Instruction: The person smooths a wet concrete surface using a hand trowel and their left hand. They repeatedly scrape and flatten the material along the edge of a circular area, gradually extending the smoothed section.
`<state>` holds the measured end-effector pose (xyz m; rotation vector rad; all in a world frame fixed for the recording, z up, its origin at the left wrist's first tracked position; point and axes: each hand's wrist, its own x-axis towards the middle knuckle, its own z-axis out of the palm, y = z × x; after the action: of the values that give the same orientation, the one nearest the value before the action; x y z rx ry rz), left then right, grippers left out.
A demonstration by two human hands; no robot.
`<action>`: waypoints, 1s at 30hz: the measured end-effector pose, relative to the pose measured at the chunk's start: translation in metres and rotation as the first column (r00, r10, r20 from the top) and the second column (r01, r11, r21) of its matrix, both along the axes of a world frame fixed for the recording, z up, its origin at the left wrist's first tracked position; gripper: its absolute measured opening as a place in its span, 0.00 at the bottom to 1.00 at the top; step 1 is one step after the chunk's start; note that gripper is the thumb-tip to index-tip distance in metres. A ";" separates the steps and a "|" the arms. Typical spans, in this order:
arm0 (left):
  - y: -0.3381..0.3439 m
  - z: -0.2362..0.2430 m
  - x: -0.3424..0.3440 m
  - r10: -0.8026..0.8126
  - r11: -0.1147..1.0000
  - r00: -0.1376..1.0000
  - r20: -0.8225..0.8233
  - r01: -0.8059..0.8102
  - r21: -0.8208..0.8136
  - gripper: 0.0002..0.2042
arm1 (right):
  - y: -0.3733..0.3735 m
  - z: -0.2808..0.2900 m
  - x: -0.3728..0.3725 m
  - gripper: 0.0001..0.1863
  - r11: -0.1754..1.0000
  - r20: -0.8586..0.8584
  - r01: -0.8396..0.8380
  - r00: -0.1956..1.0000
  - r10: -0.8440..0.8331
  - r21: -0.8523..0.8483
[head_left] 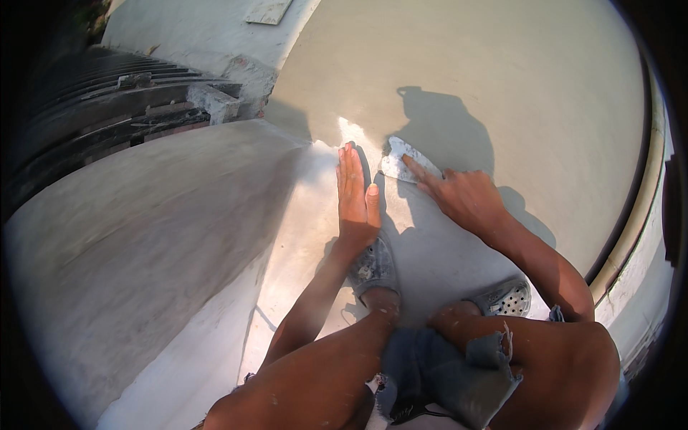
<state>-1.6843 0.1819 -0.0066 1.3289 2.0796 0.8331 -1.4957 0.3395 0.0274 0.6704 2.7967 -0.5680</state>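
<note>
My right hand (pixel 466 197) grips a flat putty scraper (pixel 405 159) smeared with pale plaster, its index finger stretched along the blade. The scraper lies low over the smooth, light-coloured plastered floor (pixel 545 100); whether its whole edge touches cannot be told. To its left, my left hand (pixel 356 197) is held out with straight fingers side by side and the thumb apart, holding nothing. Those fingertips are near the corner where the floor meets the low smooth wall (pixel 165 193). A bright patch of sunlight falls just beyond them.
My feet, in grey clogs (pixel 374 261) with holes, stand close behind my hands. Dark metal bars (pixel 122 107) and a rough concrete block (pixel 215 100) border the far left. A pale pipe (pixel 634 229) curves along the right edge. A flat board piece (pixel 269 11) lies at the top.
</note>
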 end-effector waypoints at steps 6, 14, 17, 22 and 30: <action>-0.001 0.000 0.002 0.064 0.996 0.998 0.017 -0.065 0.061 0.36 | 0.004 -0.003 -0.020 0.32 0.999 0.024 -0.042 0.999 0.042 0.006; -0.007 0.000 0.001 0.177 0.955 0.984 -0.001 -0.172 0.243 0.38 | 0.011 -0.013 -0.058 0.30 0.983 -0.153 -0.170 0.972 0.179 0.071; -0.010 0.001 0.003 0.209 0.922 0.978 -0.009 -0.194 0.334 0.41 | 0.000 0.019 -0.033 0.31 0.975 -0.054 -0.217 0.975 0.215 -0.042; -0.002 0.002 0.002 -0.057 0.998 0.986 -0.156 0.063 0.030 0.40 | -0.017 0.043 0.044 0.28 0.999 0.020 -0.005 1.000 0.006 -0.053; 0.017 0.007 0.033 -0.513 0.841 0.815 -0.270 0.414 -0.347 0.44 | -0.035 0.042 0.148 0.30 0.944 0.015 0.313 0.949 -0.314 -0.100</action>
<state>-1.6516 0.1986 0.0007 1.8236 1.8858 0.0861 -1.3472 0.3049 0.0693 1.1032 2.6551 -0.7606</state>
